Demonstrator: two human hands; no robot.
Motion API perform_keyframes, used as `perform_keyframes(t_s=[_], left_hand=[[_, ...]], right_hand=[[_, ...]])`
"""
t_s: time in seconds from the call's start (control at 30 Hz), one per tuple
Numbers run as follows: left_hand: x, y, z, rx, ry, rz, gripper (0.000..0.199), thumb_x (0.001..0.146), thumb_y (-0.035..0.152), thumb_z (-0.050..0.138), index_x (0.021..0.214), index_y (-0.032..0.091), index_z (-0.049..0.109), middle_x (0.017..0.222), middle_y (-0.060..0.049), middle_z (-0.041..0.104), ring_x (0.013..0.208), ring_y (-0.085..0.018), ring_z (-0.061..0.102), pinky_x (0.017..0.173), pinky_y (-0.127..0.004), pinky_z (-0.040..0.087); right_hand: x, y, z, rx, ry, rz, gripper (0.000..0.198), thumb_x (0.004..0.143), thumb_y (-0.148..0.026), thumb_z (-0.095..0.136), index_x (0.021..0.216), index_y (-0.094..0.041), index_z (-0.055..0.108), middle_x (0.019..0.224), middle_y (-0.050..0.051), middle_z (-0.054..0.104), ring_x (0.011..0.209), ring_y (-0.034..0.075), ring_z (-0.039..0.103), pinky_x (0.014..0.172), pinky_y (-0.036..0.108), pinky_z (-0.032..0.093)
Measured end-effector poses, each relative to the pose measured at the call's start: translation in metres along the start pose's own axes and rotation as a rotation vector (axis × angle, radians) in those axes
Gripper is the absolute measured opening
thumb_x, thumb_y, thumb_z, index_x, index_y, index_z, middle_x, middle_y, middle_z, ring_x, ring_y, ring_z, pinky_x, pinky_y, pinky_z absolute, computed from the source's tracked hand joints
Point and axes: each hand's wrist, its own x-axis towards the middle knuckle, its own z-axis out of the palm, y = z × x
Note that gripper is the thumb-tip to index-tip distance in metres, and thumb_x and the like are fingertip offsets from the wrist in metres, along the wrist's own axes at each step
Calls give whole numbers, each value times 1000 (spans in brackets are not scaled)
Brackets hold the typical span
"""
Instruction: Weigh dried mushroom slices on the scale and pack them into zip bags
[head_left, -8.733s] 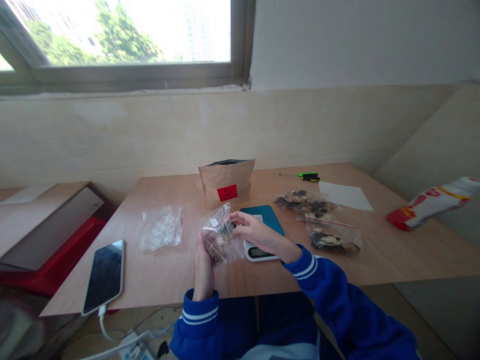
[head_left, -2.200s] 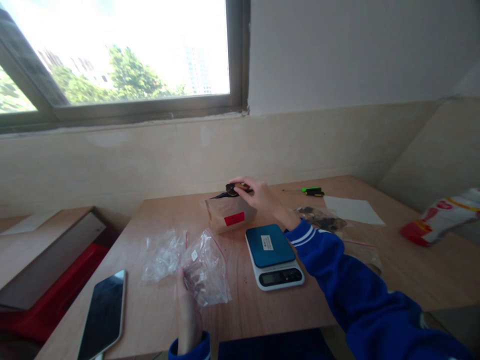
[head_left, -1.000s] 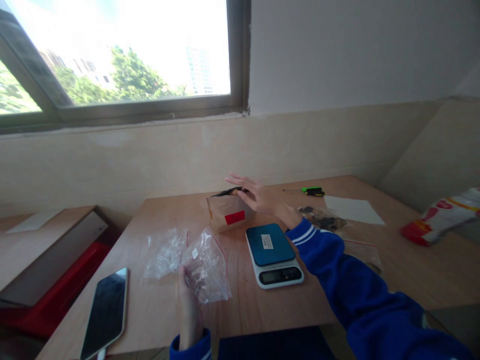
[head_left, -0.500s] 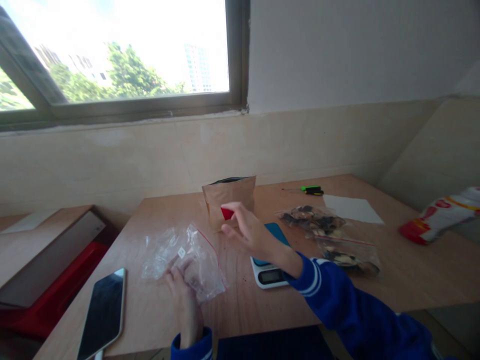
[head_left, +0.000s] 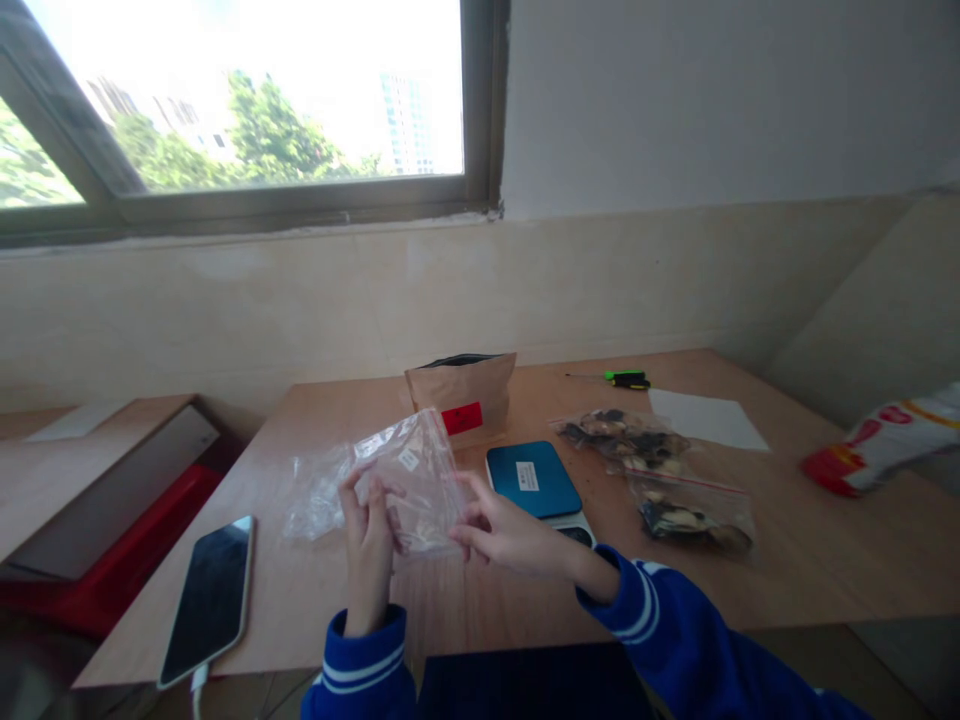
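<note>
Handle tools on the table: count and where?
2: the green-handled tool and the black-and-yellow-handled tool just in front, both far back on the table, near the white sheet's far left corner. No others visible.

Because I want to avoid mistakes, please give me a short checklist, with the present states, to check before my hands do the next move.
1. Left hand holding the clear bag: ok.
2. Right hand pinching the bag's edge: cannot tell; the fingers are at the edge, but the grip is unclear.
3. Clear bag's mouth open: cannot tell.
4. Brown pouch upright, with its top open: ok.
5. Scale display readable: not ok; the right hand and wrist cover part of it.
6. Phone off to the left, apart from both hands: ok.
</note>
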Motion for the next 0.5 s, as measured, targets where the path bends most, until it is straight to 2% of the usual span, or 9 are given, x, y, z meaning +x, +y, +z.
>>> perform_keyframes(t_s=[0.07,0.17,0.27,0.3,0.4,0.5], left_hand=[[8,2,-3,3,-11,35,42,87,53,51,120,27,45,77,4,58,35,-4,38,31,-15,33],[26,-2,-18,29,71,93,35,89,46,50,117,25,48,75,5,58,33,-2,36,30,-15,29],[54,-8,-41,116,165,1,32,86,39,53,114,22,51,75,3,61,35,-4,40,32,-15,32],[64,-10,-48,156,161,-54,30,86,36,52,111,21,53,77,1,62,36,-4,41,32,-16,33],[92,-14,-65,327,112,-144,28,86,31,49,111,18,51,75,-1,63,38,-8,49,37,-20,42],[111,-18,-75,416,126,-153,30,84,28,51,111,15,49,74,-2,64,38,-11,51,38,-23,43]], right_hand=[[-6,1,-5,-50,53,-42,54,91,-26,56,138,-23,29,73,-4,59,63,11,56,62,25,46],[-24,8,-26,-254,233,-100,51,91,-33,55,137,-25,35,94,3,65,82,16,62,78,33,50],[-59,28,-66,-515,514,-126,28,93,-35,48,118,-24,56,114,9,62,108,23,59,96,42,46],[-74,38,-81,-597,617,-123,26,92,-36,47,111,-24,60,114,10,63,111,25,58,98,44,44],[-124,78,-122,-783,926,-32,30,90,-37,41,106,-21,61,110,14,66,107,29,60,96,50,45],[-164,116,-150,-1010,1087,133,38,87,-40,38,106,-16,60,108,18,67,107,35,60,94,54,45]])
